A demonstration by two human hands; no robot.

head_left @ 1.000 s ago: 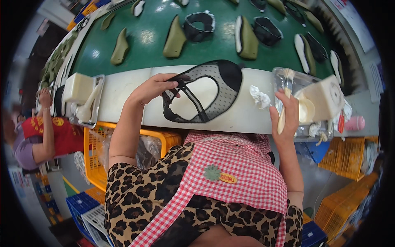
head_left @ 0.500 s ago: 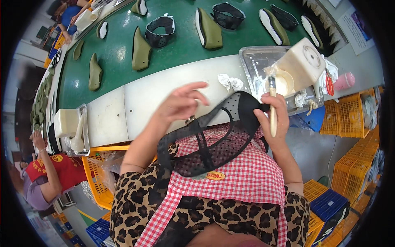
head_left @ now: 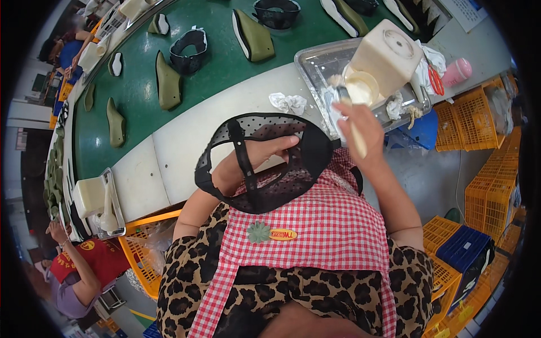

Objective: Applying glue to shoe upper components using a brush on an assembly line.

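A black mesh shoe upper with dots (head_left: 265, 197) is held up in front of my apron. My left hand (head_left: 259, 155) reaches through its opening, thumb pressing the solid black end, fingers hidden under the material. In my right hand (head_left: 360, 127) is a brush with a pale wooden handle (head_left: 357, 142), its bristles pointing at a cream glue container (head_left: 389, 53). White glue shows in the container's round mouth. The container lies tilted in a clear plastic tray (head_left: 313, 65), and the bristle tip is close to that mouth.
On the green conveyor belt (head_left: 138, 73) stand olive shoe lasts (head_left: 169, 81) and black uppers (head_left: 189, 52). Crumpled white tissue (head_left: 287, 103) lies on the white ledge. Red scissors (head_left: 435, 80) and a pink bottle (head_left: 456, 72) are at right. Orange crates (head_left: 470, 121) stand below. A co-worker (head_left: 84, 265) is at left.
My left hand has gone from free above the upper to inside it, gripping it. The upper has turned and opened out. My right hand has moved the brush from the upper toward the glue container.
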